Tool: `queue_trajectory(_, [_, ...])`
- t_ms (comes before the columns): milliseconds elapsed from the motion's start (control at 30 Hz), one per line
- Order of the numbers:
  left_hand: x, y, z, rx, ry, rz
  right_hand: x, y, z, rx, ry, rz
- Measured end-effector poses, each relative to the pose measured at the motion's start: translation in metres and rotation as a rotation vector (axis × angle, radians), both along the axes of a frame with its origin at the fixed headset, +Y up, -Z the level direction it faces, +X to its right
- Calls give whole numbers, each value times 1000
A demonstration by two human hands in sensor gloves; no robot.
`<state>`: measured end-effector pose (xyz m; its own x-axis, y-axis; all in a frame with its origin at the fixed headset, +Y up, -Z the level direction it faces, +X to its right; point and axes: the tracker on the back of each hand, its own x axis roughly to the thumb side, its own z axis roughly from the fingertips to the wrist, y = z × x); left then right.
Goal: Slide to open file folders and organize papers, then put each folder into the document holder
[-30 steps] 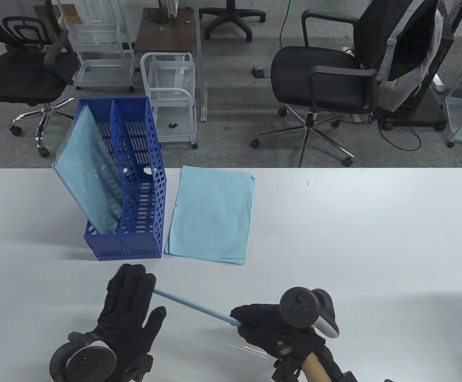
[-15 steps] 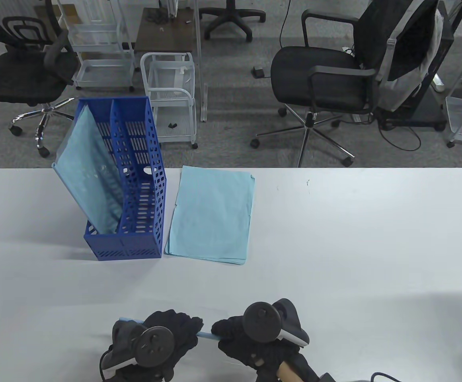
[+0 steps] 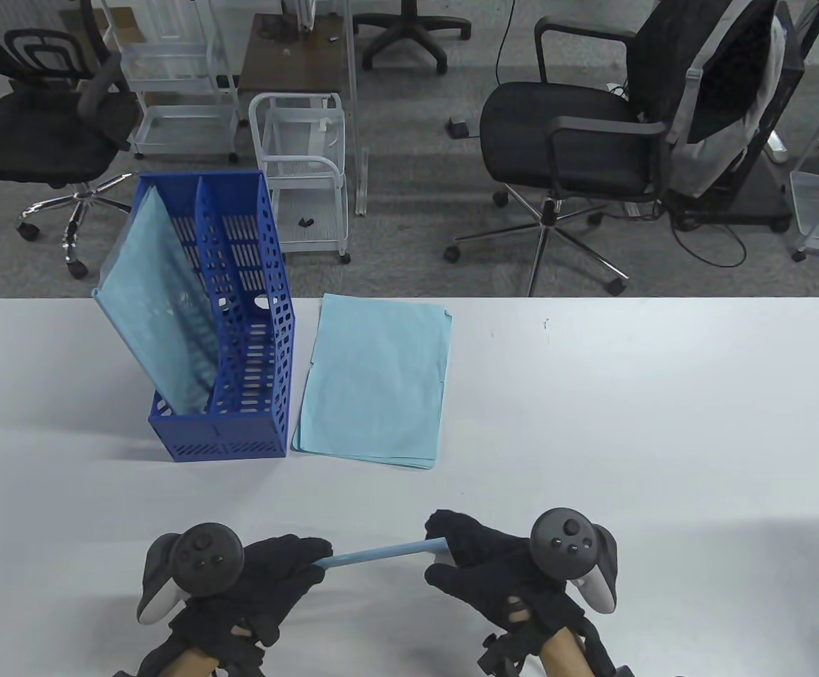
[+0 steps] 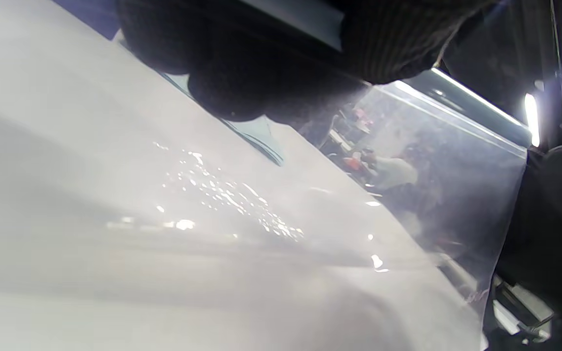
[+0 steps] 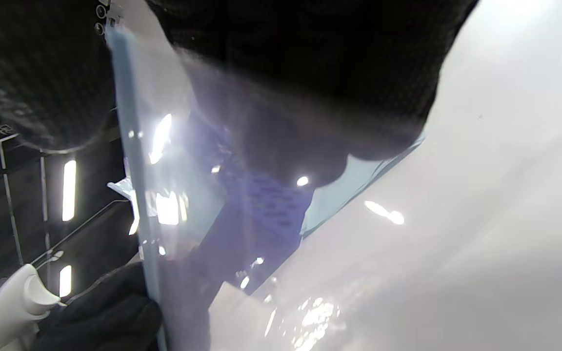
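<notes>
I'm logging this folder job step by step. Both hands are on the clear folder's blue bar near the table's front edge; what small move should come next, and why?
Probably pull the blue slide bar sideways off the clear folder. The left hand and right hand each grip one end of it, and the blue papers lie loose beside the document holder, not yet filed.
</notes>
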<state>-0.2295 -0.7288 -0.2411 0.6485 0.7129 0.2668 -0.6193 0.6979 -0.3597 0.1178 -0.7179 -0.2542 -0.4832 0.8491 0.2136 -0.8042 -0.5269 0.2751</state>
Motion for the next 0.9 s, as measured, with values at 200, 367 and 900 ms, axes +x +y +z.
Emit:
queue_trajectory(200, [7, 0, 5, 34, 11, -10, -13, -9, 2, -26, -51, -39])
queue_trajectory(367, [28, 0, 13, 73, -82, 52, -36, -14, 6, 7, 1, 46])
queue_trajectory(900, [6, 9, 6, 22, -33, -44, -19, -4, 5, 52, -70, -30])
